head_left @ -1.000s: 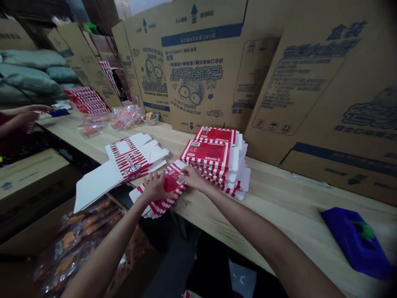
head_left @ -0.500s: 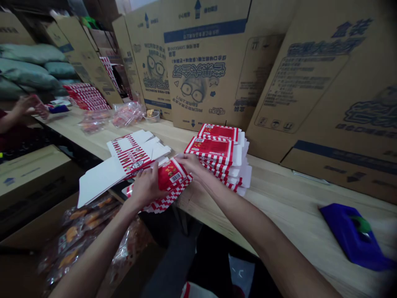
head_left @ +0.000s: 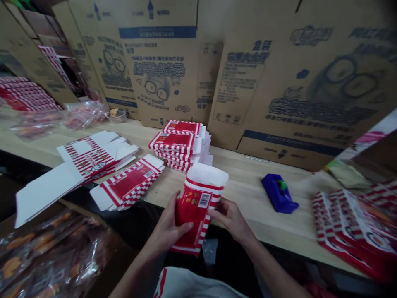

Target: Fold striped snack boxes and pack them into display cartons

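Holding a red-striped carton (head_left: 194, 213) upright, left grip (head_left: 169, 229) and right grip (head_left: 228, 217), both closed on its sides

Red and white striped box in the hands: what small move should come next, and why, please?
Probably fold down the white top flaps of the red-and-white striped cardboard box: the left hand and right hand hold it upright, and those flaps stand open.

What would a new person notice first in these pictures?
A red-and-white striped paper box stands out first, held up between the left hand and right hand near the edge of the wooden table. Behind it sits a stack of folded striped boxes, and large flattened cardboard cartons lean along the table's far side.
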Demonstrator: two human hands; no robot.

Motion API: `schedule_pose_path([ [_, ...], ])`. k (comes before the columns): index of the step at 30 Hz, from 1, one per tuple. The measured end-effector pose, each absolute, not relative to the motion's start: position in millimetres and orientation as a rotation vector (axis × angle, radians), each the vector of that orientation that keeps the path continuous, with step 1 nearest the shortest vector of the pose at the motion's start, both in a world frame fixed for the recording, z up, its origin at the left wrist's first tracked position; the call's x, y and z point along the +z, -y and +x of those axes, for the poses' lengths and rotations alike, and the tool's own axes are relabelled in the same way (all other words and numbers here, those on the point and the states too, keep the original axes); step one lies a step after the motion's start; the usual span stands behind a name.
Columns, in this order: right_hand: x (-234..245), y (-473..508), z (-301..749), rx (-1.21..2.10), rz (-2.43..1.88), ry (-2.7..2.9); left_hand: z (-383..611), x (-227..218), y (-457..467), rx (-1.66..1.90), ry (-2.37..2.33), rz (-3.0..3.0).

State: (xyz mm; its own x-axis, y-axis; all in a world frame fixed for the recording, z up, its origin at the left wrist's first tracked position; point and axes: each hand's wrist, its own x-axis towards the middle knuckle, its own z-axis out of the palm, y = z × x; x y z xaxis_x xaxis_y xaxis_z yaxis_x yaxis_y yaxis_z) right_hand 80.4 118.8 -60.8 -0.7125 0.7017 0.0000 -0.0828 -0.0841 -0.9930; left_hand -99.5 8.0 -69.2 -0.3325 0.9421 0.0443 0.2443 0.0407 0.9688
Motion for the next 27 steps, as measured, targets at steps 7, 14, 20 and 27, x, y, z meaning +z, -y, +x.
schedule_pose_path([
  [7, -93.3, -136.0, 165.2, 1.573, -0.89, 1.78, -33.2, -93.6, -44.5, 1.429, -1.3, 0.642],
  [14, -139.7, -120.4, 196.1, 1.75, -0.974, 1.665, -19.8, -115.4, -36.8, 1.37, -1.273, 0.753],
  [20, -147.4, -107.2, 203.7, 1.898, -0.925, 1.489, -27.9, -128.5, -37.0, 1.511, -1.131, 0.801],
  [27, -142.2, -124.2, 207.8, 1.377, -1.052, 1.562, -34.8, -135.6, -32.5, 1.279, -1.047, 0.776],
])
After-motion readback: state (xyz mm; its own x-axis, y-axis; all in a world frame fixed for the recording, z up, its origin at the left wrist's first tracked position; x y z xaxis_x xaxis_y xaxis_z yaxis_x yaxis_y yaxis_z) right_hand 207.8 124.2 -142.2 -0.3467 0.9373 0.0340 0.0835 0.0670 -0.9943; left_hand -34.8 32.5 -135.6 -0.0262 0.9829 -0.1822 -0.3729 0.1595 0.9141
